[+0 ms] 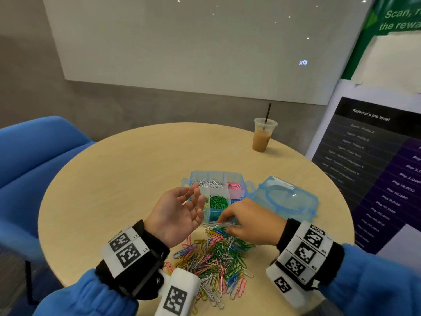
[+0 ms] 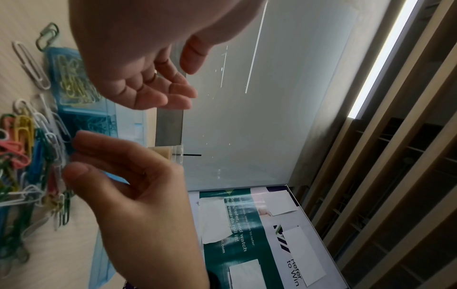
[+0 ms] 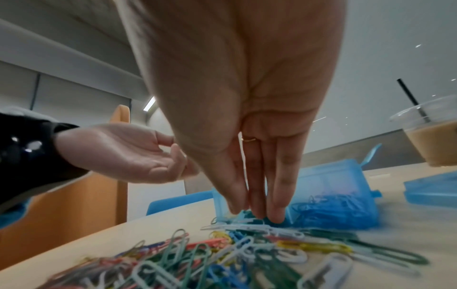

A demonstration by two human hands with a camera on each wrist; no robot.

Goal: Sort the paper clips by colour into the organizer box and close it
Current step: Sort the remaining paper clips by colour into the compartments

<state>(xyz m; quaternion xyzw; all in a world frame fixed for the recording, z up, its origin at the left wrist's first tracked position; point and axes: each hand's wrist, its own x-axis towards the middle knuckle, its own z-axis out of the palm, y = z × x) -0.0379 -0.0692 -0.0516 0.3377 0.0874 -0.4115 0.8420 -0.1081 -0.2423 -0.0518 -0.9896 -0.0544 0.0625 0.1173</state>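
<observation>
From the head view, my left hand (image 1: 176, 212) is held palm up with relaxed fingers and nothing in it, just in front of the organizer box (image 1: 216, 192). My right hand (image 1: 248, 221) reaches down to the far edge of the mixed pile of paper clips (image 1: 214, 254) on the tabletop (image 1: 127, 169), fingertips among white clips just beside the box; whether that grip has closed on one I cannot tell. The box already holds white, pink, green and some blue clips in separate compartments, and its lid (image 1: 289, 197) lies off to the right, so closing is not yet done. A drink cup (image 1: 263, 135) stands well apart at the far edge.

From the left wrist, a yellow-clip compartment (image 2: 74, 78) shows too, and my right fingertips (image 2: 81, 154) appear to pinch at pale clips.

From the right wrist, my fingers (image 3: 274, 205) point straight down onto white clips at the box wall. I judge the sorting partly done: a large pile remains.
</observation>
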